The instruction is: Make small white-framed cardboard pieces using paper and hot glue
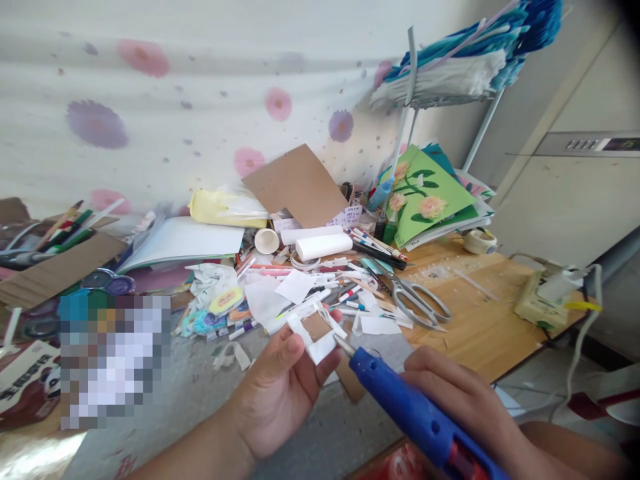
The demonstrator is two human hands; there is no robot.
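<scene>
My left hand (280, 390) is closed on a small cardboard piece with white paper strips (316, 331), held up over the table's near edge. My right hand (463, 400) grips a blue glue gun (410, 413). Its metal nozzle (344, 344) points up and left and touches the lower right of the cardboard piece.
The wooden table (480, 327) is cluttered: metal scissors (417, 301), white paper rolls (323, 245), pens, paper scraps, a brown cardboard sheet (295, 185), green flower cards (425, 197), a tape roll (479, 241), a power strip with cables (543, 300). A wire rack with cloths (450, 73) stands behind.
</scene>
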